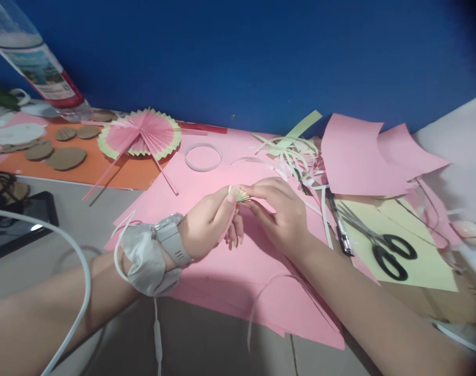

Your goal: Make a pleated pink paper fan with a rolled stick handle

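A pleated pink fan (141,134) with a yellow edge lay on an orange sheet (116,175), beside some brown cardboard discs (67,157). A white ring (203,169) lay just to the right of the fan. Black-handled scissors (379,241) rested on a pale yellow sheet (426,266), near a heap of thin paper strips (292,151) and two curled pink sheets (359,156). A clear bottle (37,62) stood at the far left, against a blue wall (261,52).

The left arm (45,308) comes in from eight o'clock, the right arm (379,313) from four o'clock. The left hand (210,224) and right hand (280,216) meet in the middle, thumbs and pointer fingers pinched tight, tips almost touching. The other left fingers curl down.
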{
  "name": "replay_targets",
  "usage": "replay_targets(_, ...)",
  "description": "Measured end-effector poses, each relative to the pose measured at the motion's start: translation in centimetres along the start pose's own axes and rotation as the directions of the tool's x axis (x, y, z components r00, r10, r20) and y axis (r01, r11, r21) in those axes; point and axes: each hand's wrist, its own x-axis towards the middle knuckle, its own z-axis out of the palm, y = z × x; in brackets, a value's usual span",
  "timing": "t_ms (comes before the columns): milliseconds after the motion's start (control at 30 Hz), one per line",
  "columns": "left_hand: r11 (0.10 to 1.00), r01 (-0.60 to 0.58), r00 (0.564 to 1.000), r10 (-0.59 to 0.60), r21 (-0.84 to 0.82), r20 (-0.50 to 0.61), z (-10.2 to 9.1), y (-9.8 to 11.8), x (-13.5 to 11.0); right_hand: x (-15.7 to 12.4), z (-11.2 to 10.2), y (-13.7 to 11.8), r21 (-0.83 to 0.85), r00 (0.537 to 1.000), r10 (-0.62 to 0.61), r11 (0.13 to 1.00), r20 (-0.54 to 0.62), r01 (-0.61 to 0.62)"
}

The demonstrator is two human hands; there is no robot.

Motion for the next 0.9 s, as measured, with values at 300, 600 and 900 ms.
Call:
replay_targets(300,0.999,0.029,1.0,-0.029,-0.042,0.009,0.05,0.08,-0.03,-0.02,0.11,-0.01,-0.012,1.0,0.005,1.0,0.001,-0.005)
replay_targets(600,0.997,0.023,1.0,-0.022,-0.075,0.018,0.01,0.0,-0.01,-0.02,0.21,-0.01,-0.024,1.0,-0.028,0.999,0.003,0.028)
replay_targets(900,0.997,0.04,0.998,-0.036,-0.06,0.057,-0.08,-0.02,0.01,0.06,0.05,0.07,0.115,0.994,0.104,0.988,0.036,-0.107)
